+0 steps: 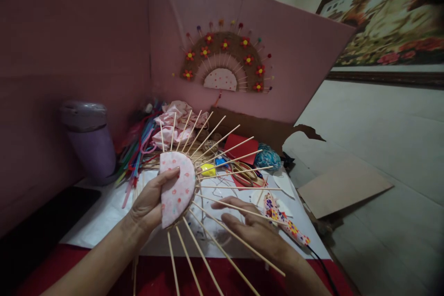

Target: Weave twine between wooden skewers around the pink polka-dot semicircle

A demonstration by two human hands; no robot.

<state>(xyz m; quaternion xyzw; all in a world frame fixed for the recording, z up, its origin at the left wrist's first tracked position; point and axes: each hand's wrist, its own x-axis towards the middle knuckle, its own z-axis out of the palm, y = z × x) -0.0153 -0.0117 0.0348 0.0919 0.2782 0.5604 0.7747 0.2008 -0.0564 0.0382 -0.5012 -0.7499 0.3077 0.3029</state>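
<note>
My left hand (147, 199) grips a half-disc (176, 189) covered in white cloth with pink-red spots, thumb on its face and fingers behind. Several thin wooden sticks (227, 150) fan out from its curved edge. Beneath the lower right sticks is my right hand (255, 226), its thumb and forefinger apart and pointing at the half-disc, with nothing visible between them. Whether it touches a stick I cannot tell. Close by on the right lies a flower-patterned glue gun (289, 224) with a black cord.
White paper (93, 212) covers part of the red table. Behind lie scissors (244, 173), blue yarn (268, 157), red sheets (241, 148), crumpled pink cloth (176, 122) and coloured pipe cleaners (138, 148). A purple tumbler (92, 148) stands left. A flowered half-round piece (224, 51) hangs on the pink board.
</note>
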